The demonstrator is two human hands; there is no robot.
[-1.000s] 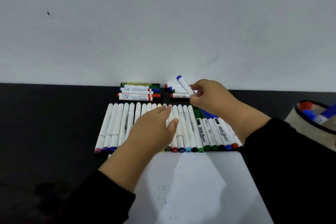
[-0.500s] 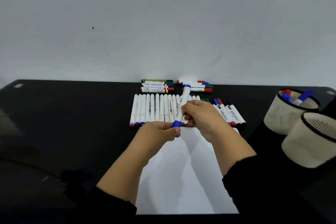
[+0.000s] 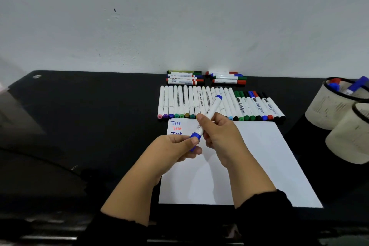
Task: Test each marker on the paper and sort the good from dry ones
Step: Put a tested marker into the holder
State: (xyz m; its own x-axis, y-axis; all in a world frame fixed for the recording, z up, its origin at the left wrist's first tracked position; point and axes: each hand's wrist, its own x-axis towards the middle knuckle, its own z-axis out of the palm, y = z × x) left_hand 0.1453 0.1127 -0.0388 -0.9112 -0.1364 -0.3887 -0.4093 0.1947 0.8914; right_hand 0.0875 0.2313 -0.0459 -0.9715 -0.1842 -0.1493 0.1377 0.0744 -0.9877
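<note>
A white marker with a blue cap (image 3: 210, 113) is held tilted above the white paper (image 3: 259, 156). My right hand (image 3: 221, 138) grips its barrel. My left hand (image 3: 175, 150) pinches the blue cap at its lower end. The paper's top left corner carries three lines reading "Test", in blue, red and blue. A long row of white markers (image 3: 179, 103) lies side by side just beyond the paper, caps toward me.
Two small stacks of markers (image 3: 185, 78) lie against the wall behind the row. At the right stand two beige cups (image 3: 327, 106); the far one holds blue and red markers, the near one's inside is hidden. The table is black.
My right hand lifted the blue marker from the back stack and brought it over the paper. My left hand left the marker row and took hold of the cap.
</note>
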